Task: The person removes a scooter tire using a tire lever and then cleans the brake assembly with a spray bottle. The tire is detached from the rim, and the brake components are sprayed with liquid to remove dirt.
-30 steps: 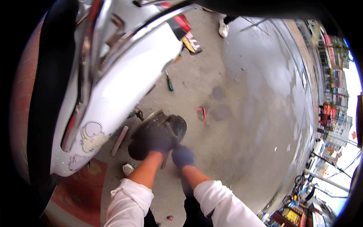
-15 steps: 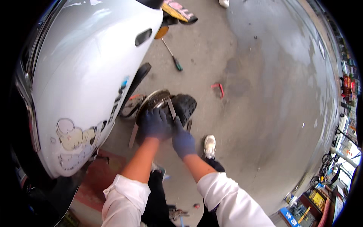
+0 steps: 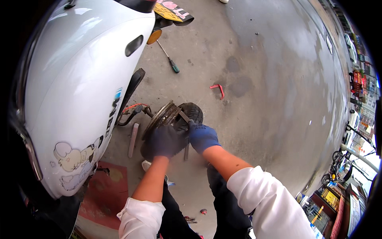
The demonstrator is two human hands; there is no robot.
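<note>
A black treaded tyre (image 3: 195,113) sits partly off a rusty, dirty wheel rim (image 3: 162,115), beside the white scooter. My right hand (image 3: 204,138), in a blue work glove, is closed around a flat metal tyre lever (image 3: 184,116) whose end reaches in between the rim and the tyre. Next to it my left hand (image 3: 165,140), gloved too, lies over the near side of the wheel; motion smears its fingers, so its grip does not show. Below the right hand another flat metal bar (image 3: 186,153) points down. A further flat bar (image 3: 133,140) lies on the floor left of the wheel.
The white scooter body (image 3: 83,95) fills the left side. A green-handled screwdriver (image 3: 174,66) and an angled red piece (image 3: 219,91) lie on the concrete. A red mat (image 3: 105,195) is at lower left. Shelves and tools (image 3: 332,203) stand at lower right.
The wheel has tilted and the rim now shows more of its rusty side. My right hand has swung right with the lever. The view has shifted, so the flat bar on the floor shows fully.
</note>
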